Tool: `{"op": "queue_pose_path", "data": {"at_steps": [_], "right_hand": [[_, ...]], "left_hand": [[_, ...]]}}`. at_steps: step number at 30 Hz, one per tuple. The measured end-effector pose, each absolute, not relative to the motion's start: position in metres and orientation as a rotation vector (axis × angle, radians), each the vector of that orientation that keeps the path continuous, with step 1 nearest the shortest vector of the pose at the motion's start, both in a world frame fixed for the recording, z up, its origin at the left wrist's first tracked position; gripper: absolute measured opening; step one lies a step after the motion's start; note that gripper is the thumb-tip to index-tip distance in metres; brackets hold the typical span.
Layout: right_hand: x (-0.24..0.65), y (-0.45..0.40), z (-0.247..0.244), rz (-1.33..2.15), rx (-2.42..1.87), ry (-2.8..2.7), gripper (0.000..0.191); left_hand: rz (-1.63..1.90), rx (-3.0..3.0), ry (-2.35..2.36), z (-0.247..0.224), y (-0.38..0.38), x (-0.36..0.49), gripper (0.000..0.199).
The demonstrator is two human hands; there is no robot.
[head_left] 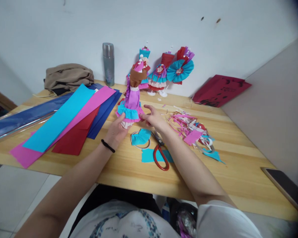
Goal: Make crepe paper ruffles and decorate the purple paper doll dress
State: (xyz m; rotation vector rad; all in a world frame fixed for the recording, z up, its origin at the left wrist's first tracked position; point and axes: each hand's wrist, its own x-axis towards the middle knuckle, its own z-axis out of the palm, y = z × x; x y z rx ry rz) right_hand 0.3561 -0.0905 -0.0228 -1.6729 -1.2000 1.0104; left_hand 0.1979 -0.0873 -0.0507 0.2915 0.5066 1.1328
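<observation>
A small dress of crepe paper (132, 99) on a white stand is upright before me, with a brown top, a purple skirt and blue and pink ruffles. My left hand (117, 131) grips the lower left of its skirt, thumb on the ruffle. At the right hem, my right hand (154, 118) has its thumb against the ruffle and its index finger raised; its other fingers are partly hidden. Just below lie a blue paper piece (141, 136) on a roll of tape (139, 147), red-handled scissors (161, 158) and a flat blue strip (147, 156).
Coloured paper sheets (62, 115) lie at left, near a brown cloth (68, 76) and a flask (108, 66). More paper dresses (160, 74) stand behind. Paper scraps (193, 132), a red bag (218, 91) and a phone (285, 186) are at right.
</observation>
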Motion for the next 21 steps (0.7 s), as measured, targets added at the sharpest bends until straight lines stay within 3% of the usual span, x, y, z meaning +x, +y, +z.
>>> {"op": "queue_pose_path", "data": {"at_steps": [3,6,10,14,17,21], "right_hand": [[0.368,-0.092,-0.015,0.576,-1.762,-1.45,0.038],[0.378,-0.095,0.006,0.287,-1.593,-1.516,0.028],[0.379,-0.094,0.054,0.092,-1.344,-1.526,0.023],[0.368,-0.079,0.097,-0.031,-1.192,-1.728,0.031],[0.358,-0.063,0.115,-0.048,-1.135,-1.949,0.036],[0.346,-0.049,0.124,-0.085,-1.17,-2.043,0.027]], "left_hand": [[1.151,0.293,0.476,-0.053,-0.084,0.197,0.028],[1.167,0.279,0.458,-0.052,-0.082,0.197,0.025],[1.187,0.191,0.515,-0.049,-0.08,0.196,0.027],[1.203,0.2,0.495,-0.049,-0.08,0.195,0.024],[1.214,0.205,0.491,-0.051,-0.08,0.193,0.023],[1.198,0.202,0.483,-0.054,-0.079,0.191,0.025]]}}
